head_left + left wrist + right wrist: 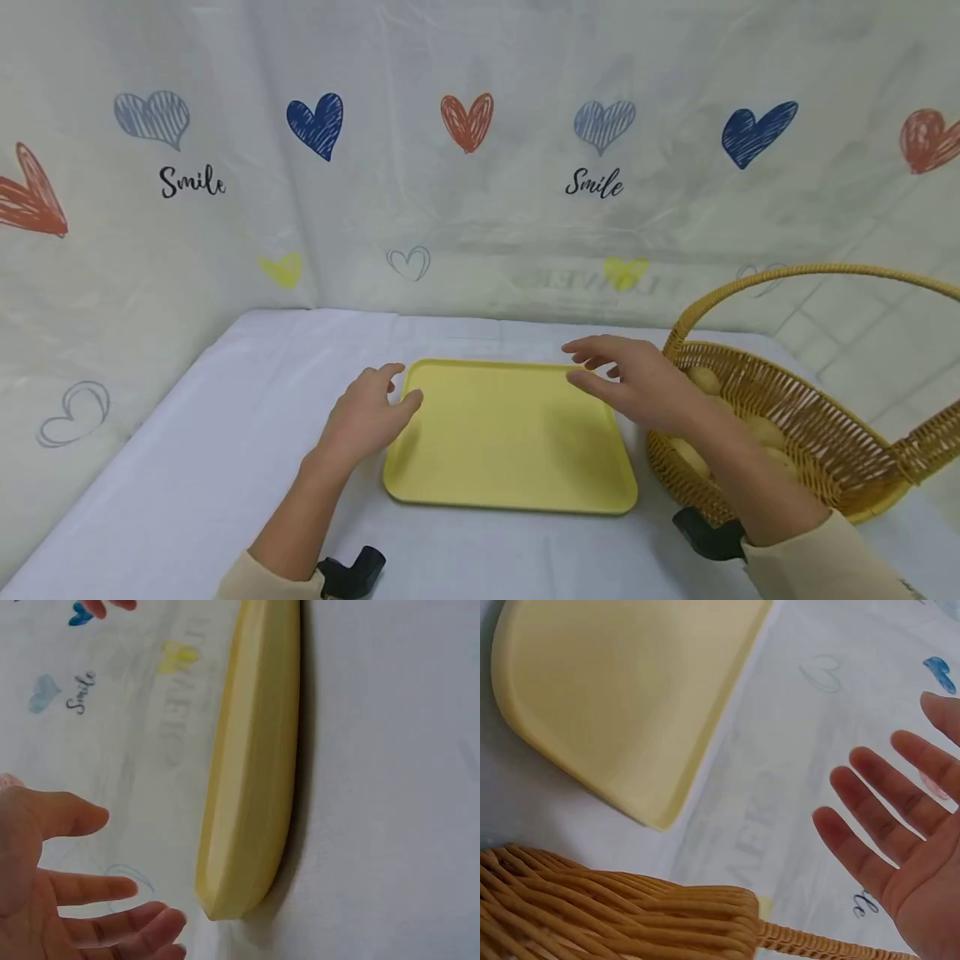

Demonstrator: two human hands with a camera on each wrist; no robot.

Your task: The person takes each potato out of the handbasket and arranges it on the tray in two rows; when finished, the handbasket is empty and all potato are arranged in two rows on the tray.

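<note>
A shallow yellow tray point(510, 437) lies flat on the white-covered table, bare inside. Over its left edge hovers my left hand point(367, 414), fingers loosely bent and holding nothing. My right hand point(637, 379) is held above the tray's far right corner, beside the wicker basket point(791, 396), its fingers extended and apart. Several roundish yellow-brown things that look like potatoes point(763, 432) lie in the basket, partly hidden by my right forearm. In the left wrist view the tray point(259, 765) shows edge-on, apart from the spread fingers. The right wrist view has my palm point(922, 847) with nothing in it.
The basket's tall arched handle point(825, 269) rises at the right, close to my right arm. A white cloth point(195, 467) covers the table, and a curtain point(495, 200) printed with hearts and "Smile" hangs behind it.
</note>
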